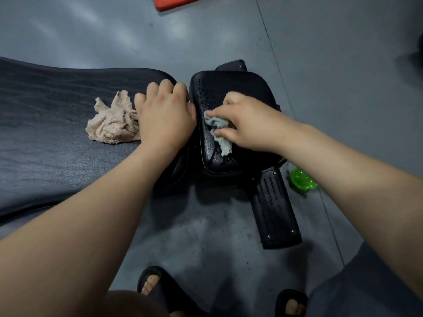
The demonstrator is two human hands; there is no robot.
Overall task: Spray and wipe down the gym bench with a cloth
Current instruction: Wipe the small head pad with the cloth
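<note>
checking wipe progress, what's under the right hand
A crumpled pale blue-grey cloth, gripped by the right hand, on the wet small black seat pad; the cloth's middle is hidden.

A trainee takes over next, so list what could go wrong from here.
1. The seat is beaded with liquid; the small cloth in the right hand may smear rather than dry it, leaving it slick.
2. The floor below looks damp, and the sandals are open: a slip is possible.
3. The green thing on the floor could get kicked.
</note>
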